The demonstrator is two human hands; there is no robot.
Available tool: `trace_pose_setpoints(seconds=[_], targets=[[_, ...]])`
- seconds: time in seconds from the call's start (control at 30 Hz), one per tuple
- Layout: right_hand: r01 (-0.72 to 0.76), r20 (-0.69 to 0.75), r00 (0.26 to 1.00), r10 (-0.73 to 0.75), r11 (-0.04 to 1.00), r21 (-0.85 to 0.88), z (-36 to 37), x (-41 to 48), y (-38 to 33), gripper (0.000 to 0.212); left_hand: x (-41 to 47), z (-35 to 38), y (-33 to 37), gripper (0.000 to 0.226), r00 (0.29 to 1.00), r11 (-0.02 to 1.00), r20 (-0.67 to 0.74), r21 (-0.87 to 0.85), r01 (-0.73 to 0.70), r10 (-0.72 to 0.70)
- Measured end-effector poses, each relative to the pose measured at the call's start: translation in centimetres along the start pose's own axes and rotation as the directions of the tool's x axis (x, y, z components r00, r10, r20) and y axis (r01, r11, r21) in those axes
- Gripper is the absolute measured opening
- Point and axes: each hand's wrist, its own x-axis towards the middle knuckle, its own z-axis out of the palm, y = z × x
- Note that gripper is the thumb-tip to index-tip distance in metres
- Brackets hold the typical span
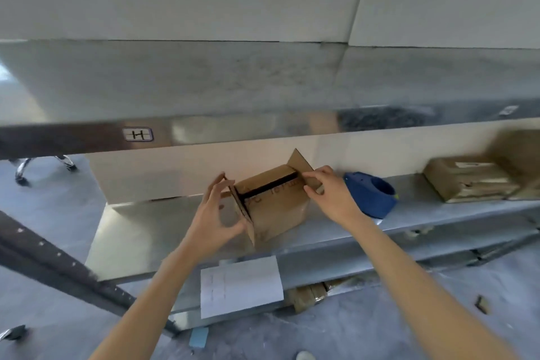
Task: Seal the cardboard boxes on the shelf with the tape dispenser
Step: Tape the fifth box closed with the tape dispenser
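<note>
- Two hands meet mid-frame: left hand [210, 213], fingers straight and spread, presses the left flap of the cardboard box [274, 210]; right hand [327, 193] pinches the right flap
- Box stands on the metal shelf [140, 231], top seam gaping
- Blue tape dispenser [372, 194] lies just right of it, same shelf

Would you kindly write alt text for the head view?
The left hand presses one end flap of an open box on a metal shelf; the right hand grips the other. A blue tape dispenser sits to its right.
</note>
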Motion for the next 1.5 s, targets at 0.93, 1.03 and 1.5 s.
trace_pose_setpoints(seconds=[0.93,1.03,1.5], targets=[[0.098,0.274,0.949,-0.159,0.970,0.224,-5.6,1.3,8.1,0.010,3.6,11.5,6.1,0.059,0.896,0.955,-0.333,-0.061,0.290,-0.293],[0.068,0.292,0.945,-0.148,0.961,0.268,-5.9,1.2,8.0,0.010,4.3,11.7,6.4,0.049,0.872,0.945,-0.366,-0.099,0.311,-0.325],[0.023,0.375,0.923,-0.090,0.984,0.179,-6.8,2.3,6.6,0.012,4.2,11.1,6.5,0.050,0.917,0.943,-0.243,-0.186,0.275,-0.315]])
